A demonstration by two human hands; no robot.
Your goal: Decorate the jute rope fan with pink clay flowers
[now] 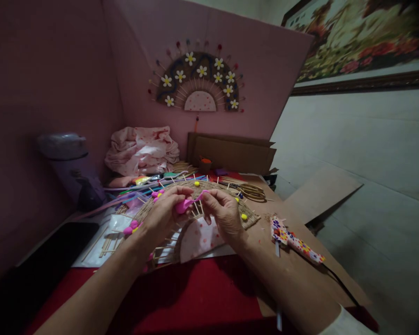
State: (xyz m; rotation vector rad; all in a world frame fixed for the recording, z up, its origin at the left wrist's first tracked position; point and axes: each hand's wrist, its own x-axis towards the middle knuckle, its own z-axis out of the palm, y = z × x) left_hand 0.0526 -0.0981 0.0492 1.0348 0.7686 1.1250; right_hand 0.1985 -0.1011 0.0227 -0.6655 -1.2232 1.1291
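Observation:
A lump of bright pink modelling clay [183, 206] stretches between my two hands. My left hand [167, 207] is closed on the thicker part, while my right hand [223, 211] pinches the thin drawn-out end. Beneath them lies a half-round fan of twine and sticks [253, 220]. A spotted pink half-circle [197, 239] forms its centre. Pink petals [130, 229] sit on the fan's left side, and yellow dots [244, 217] are spaced along its band. My hands hide part of the fan's middle.
Scissors [253, 191] and a flower-patterned glue gun [295, 242] lie on the right. A dark flat device [59, 246] is at the left. Behind stand crumpled spotted cloth [143, 150] and cardboard [233, 153]. A flowered fan [197, 70] hangs on the pink board [258, 70].

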